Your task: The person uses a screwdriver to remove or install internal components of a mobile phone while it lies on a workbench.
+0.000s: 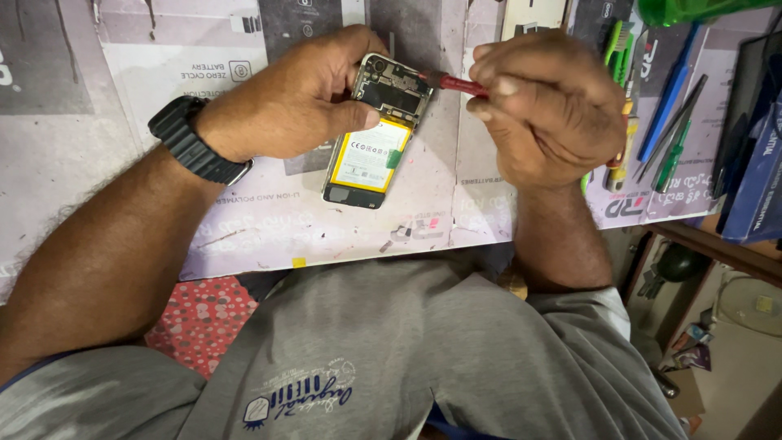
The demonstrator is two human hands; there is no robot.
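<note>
An opened phone (368, 155) lies back-off on the worktable, showing a yellow battery and a dark circuit board at its far end. My left hand (289, 98), with a black watch on the wrist, grips the phone's far end, thumb pressed on the board's edge. My right hand (550, 102) holds a red-handled screwdriver (456, 83), whose tip touches the board's upper right corner.
The worktable (269, 236) is covered with a worn printed mat. Several hand tools (664, 122) with green, blue and yellow handles lie at the right. A dark blue box (753, 179) sits at the far right edge. Below the table edge are my grey shirt and a red patterned cloth (199, 314).
</note>
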